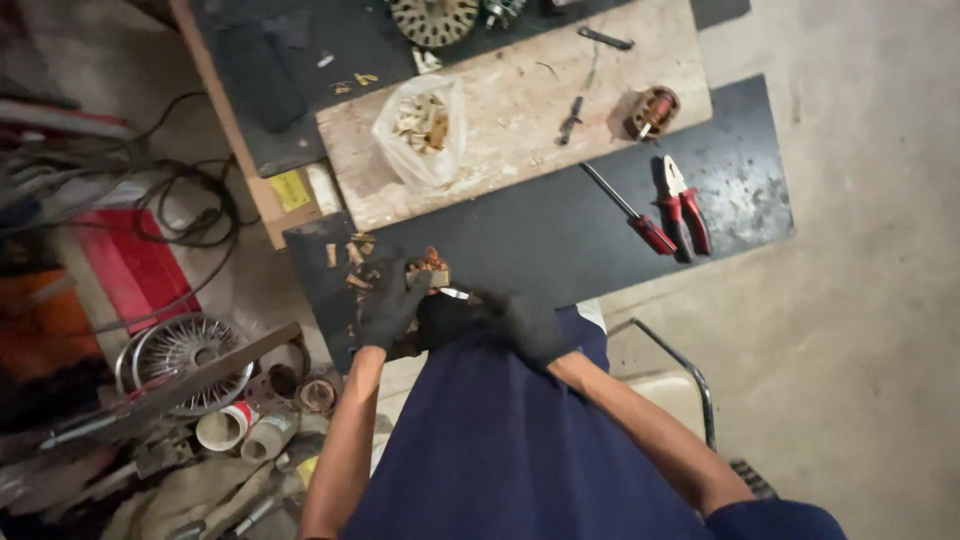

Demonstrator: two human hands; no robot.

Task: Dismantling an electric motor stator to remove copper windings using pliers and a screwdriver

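Both my hands wear black gloves and meet at the near edge of a black board [560,230]. My left hand [390,305] holds a small part with copper-coloured windings [432,266], gripping it from the left. My right hand [530,325] is closed around a small tool with a bright metal tip [455,294] that points at that part. Several small tan slips [350,262] lie on the board just left of my hands.
Red-handled pliers [685,210] and a red-handled screwdriver [630,210] lie on the board's right. A clear bag of tan slips [425,125], a copper-wound stator [652,110] and a small tool [572,118] rest on a wooden plank [520,110]. Cables, a wire guard [185,355] and clutter fill the floor left.
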